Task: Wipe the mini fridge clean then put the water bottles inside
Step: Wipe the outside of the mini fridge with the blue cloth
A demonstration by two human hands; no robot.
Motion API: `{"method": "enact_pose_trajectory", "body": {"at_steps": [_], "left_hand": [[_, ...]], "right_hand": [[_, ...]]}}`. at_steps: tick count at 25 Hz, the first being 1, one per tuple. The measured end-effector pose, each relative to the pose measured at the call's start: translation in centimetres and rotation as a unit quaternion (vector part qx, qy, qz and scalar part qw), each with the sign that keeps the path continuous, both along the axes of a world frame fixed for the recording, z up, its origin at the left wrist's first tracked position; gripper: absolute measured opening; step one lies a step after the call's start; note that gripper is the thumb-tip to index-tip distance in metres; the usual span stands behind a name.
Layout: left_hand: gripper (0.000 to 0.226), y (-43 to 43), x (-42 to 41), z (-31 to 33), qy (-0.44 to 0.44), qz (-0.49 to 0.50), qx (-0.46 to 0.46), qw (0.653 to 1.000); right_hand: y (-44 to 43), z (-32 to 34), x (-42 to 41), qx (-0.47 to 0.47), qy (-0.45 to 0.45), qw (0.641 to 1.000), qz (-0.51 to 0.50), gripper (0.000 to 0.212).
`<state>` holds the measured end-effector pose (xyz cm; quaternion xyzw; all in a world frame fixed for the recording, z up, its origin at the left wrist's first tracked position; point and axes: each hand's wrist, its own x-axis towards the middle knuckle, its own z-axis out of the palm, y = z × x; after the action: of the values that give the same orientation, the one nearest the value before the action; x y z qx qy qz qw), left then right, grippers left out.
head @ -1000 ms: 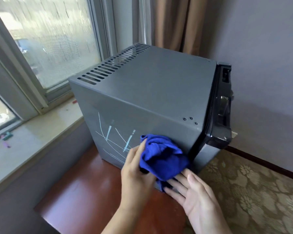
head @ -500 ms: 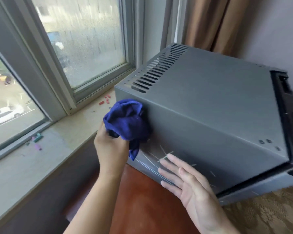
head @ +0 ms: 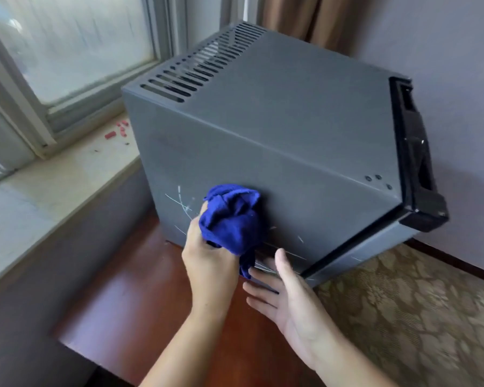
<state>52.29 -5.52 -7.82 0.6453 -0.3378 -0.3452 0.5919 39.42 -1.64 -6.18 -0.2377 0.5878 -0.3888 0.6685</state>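
Note:
A grey mini fridge (head: 291, 129) stands on a red-brown wooden table (head: 140, 303), its black door (head: 415, 163) facing right toward the wall. My left hand (head: 207, 258) is shut on a bunched blue cloth (head: 232, 219) and presses it against the lower part of the fridge's near side, where pale scratch-like marks (head: 179, 199) show. My right hand (head: 285, 294) lies flat with fingers spread against the fridge's bottom edge, just right of the cloth. No water bottles are in view.
A pale stone windowsill (head: 53, 185) runs along the left under the window, with small red bits (head: 118, 129) lying on it. Patterned carpet (head: 403, 317) covers the floor at the right. A brown curtain (head: 305, 15) hangs behind the fridge.
My left hand swept the cloth from the fridge's lower right up to its upper left corner, then back down to the lower middle. My right hand stayed flat near the bottom edge.

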Motion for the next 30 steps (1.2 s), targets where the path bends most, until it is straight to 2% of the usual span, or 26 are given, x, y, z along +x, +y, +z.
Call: {"method": "enact_pose_trajectory", "body": {"at_steps": [4,9,11,14,17,22,27,30], "left_hand": [[0.055,2.7,-6.0,0.0,-0.033,-0.055,-0.050,0.997],[0.056,5.1,-12.0,-0.6,-0.086,-0.106,-0.088,0.987],[0.058,5.6,-13.3,-1.2,-0.093,-0.121,-0.084,0.985],[0.061,6.5,-14.8,-1.5,-0.096,-0.152,-0.084,0.980],[0.061,6.4,-15.5,-1.8,-0.097,-0.160,-0.091,0.978],[0.065,6.3,-15.4,-3.2,-0.118,-0.178,-0.071,0.974],[0.058,6.8,-14.3,-5.1,-0.162,-0.230,0.046,0.959],[0.071,7.2,-12.9,-4.8,-0.170,-0.288,0.074,0.939]], "right_hand": [[1.8,-0.5,-4.7,0.016,-0.033,0.997,-0.064,0.108],[3.9,-0.1,-9.5,-0.037,-0.085,0.993,-0.069,0.106],[4.1,-0.1,-10.5,-0.076,-0.084,0.992,-0.056,0.093],[4.3,0.1,-11.0,-0.106,-0.034,0.992,-0.058,0.058],[4.1,0.4,-11.5,-0.097,-0.032,0.993,-0.066,0.044],[3.3,-0.4,-11.9,-0.034,-0.024,0.998,-0.047,0.038],[3.2,-2.2,-11.0,0.059,-0.016,0.997,-0.050,0.036],[3.8,-2.4,-11.1,0.059,-0.043,0.995,-0.068,0.043]]}}
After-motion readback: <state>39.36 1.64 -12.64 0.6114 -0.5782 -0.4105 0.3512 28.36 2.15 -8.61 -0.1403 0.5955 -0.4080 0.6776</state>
